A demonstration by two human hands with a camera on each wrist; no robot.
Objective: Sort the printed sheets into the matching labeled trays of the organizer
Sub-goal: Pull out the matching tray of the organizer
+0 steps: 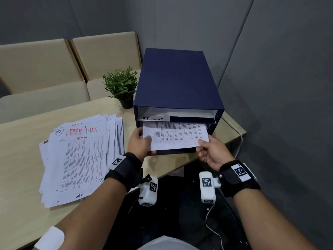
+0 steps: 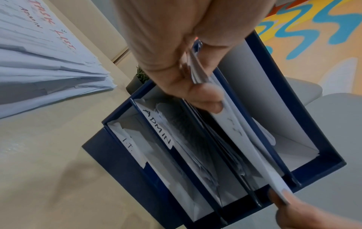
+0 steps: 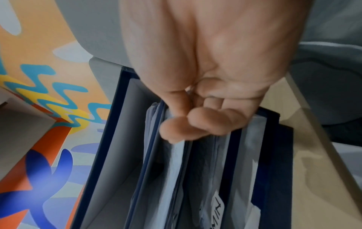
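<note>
Nearest us, at the front edge of the pale wooden table [image 1: 27,141], our two bare hands hold one white printed sheet covered in rows of small black text [image 1: 175,136] by its near corners: the left hand [image 1: 139,144] pinches the left corner between thumb and fingers, and the right hand [image 1: 211,153] pinches the right corner the same way. The sheet lies roughly flat, its far edge already inside the dark blue box-shaped tray organizer [image 1: 177,78], in the slot just below the white label reading "TASK LIST" [image 1: 153,118]. From the left wrist we see more trays in the organizer, one labelled "ADMIN" [image 2: 158,127] and one labelled "I.T." [image 2: 128,145], both with paper in them, and the sheet edge-on under our thumb. To the left of our hands, beside the organizer, a loose fanned stack of white printed sheets [image 1: 81,159] rests on the table, its top page marked "TASK LIST" and "ADMIN" in red. Farther back, just left of the organizer, stands a small green plant in a black pot [image 1: 122,86], and beyond the table are beige cushioned seats [image 1: 54,65] against grey wall panels [image 1: 270,51].
</note>
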